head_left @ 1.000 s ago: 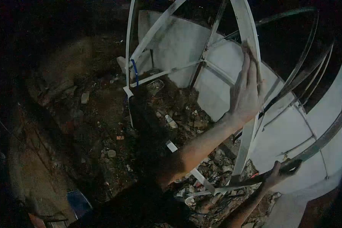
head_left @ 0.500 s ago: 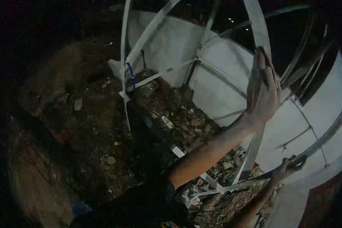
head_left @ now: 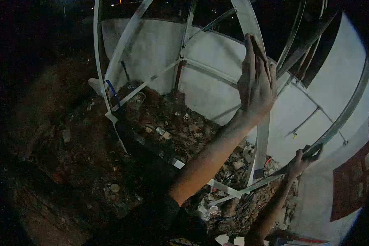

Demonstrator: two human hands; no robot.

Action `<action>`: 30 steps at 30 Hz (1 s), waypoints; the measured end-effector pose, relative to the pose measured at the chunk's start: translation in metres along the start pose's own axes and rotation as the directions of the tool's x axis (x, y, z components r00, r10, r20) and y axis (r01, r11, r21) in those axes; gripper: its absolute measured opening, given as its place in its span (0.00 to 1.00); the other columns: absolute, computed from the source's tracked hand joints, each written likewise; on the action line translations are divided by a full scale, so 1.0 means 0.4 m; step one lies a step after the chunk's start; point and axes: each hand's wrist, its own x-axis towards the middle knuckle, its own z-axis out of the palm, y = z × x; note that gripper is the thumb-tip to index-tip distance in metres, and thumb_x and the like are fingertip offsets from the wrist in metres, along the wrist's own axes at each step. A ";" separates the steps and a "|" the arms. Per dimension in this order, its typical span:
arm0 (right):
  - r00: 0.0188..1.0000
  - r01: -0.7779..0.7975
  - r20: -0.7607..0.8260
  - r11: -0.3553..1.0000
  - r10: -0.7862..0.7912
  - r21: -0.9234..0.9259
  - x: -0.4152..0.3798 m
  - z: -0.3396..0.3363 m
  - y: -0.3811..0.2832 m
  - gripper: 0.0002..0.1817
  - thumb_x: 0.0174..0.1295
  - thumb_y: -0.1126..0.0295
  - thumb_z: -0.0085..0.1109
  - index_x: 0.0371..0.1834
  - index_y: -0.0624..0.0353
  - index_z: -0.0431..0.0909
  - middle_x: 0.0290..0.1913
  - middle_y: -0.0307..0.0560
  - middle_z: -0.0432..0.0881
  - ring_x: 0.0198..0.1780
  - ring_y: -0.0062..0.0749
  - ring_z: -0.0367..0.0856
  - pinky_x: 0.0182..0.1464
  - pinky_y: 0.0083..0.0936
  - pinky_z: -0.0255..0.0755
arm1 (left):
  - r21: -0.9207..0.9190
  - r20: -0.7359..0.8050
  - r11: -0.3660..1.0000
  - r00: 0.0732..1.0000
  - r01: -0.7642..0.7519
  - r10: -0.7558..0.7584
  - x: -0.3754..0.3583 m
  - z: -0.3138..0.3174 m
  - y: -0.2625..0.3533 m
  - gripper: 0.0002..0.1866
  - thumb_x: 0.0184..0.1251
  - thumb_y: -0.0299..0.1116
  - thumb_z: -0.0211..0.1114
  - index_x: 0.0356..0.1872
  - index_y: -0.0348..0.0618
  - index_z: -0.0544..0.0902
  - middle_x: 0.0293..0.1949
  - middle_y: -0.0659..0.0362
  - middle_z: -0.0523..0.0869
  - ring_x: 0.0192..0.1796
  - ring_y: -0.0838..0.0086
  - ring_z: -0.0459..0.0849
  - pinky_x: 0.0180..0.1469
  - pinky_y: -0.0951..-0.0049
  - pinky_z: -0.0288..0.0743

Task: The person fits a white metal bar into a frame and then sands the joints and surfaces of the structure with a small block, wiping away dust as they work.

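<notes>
My left hand (head_left: 257, 82) is raised against an upright pale metal bar (head_left: 249, 18), part of a large open frame. Its fingers are closed about the bar, long and pointing upward along it; the far side of the grip is hidden. Lower down, at the right, my right hand (head_left: 300, 164) grips a curved metal bar (head_left: 340, 121) of the frame, with the fingers wrapped round it. Below my hands, the frame's bottom bars meet at a pale corner joint (head_left: 242, 193).
Pale walls (head_left: 211, 88) stand behind the frame. Rubble and litter (head_left: 229, 205) cover the dark ground, with a white cup-like item (head_left: 214, 210) among them. A blue strap (head_left: 112, 91) hangs on the frame's left side. A reddish-brown panel (head_left: 350, 182) is at the right.
My view has turned, so the frame, walls and hands all appear shifted left and most of them upward. Both hands stay at the same places on the bars.
</notes>
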 end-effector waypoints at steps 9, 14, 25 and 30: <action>1.000 0.029 -0.008 0.997 -0.029 0.066 -0.004 0.008 -0.004 0.43 0.59 0.78 0.62 0.77 0.48 0.51 0.57 0.40 0.70 0.48 0.25 0.69 0.48 0.24 0.69 | 0.122 0.101 0.987 0.991 -0.104 0.092 -0.136 0.002 0.011 0.31 0.76 0.34 0.50 0.71 0.22 0.55 0.76 0.35 0.49 0.74 0.38 0.58 0.69 0.52 0.67; 1.000 0.007 -0.011 0.998 -0.006 0.065 -0.021 0.032 -0.049 0.43 0.59 0.81 0.56 0.78 0.49 0.50 0.66 0.41 0.64 0.53 0.28 0.68 0.51 0.25 0.70 | 0.068 0.266 0.996 0.963 -0.059 0.039 -0.343 0.050 -0.004 0.25 0.74 0.35 0.53 0.61 0.19 0.70 0.76 0.40 0.51 0.77 0.44 0.53 0.76 0.46 0.48; 0.997 0.057 0.045 0.998 -0.057 -0.002 -0.027 0.010 -0.008 0.44 0.57 0.87 0.50 0.78 0.48 0.50 0.65 0.42 0.65 0.47 0.24 0.67 0.44 0.22 0.69 | 0.707 0.344 0.646 0.938 -0.288 0.042 -0.007 -0.063 -0.009 0.35 0.77 0.50 0.42 0.74 0.32 0.59 0.78 0.44 0.46 0.79 0.41 0.37 0.72 0.28 0.25; 0.996 0.072 0.053 0.989 -0.066 -0.132 -0.029 0.016 -0.020 0.45 0.53 0.87 0.47 0.78 0.49 0.50 0.69 0.49 0.62 0.55 0.32 0.68 0.58 0.29 0.68 | 0.567 0.234 0.809 0.972 -0.156 0.023 -0.084 -0.040 0.048 0.35 0.79 0.44 0.41 0.72 0.20 0.50 0.77 0.36 0.44 0.78 0.38 0.38 0.75 0.38 0.26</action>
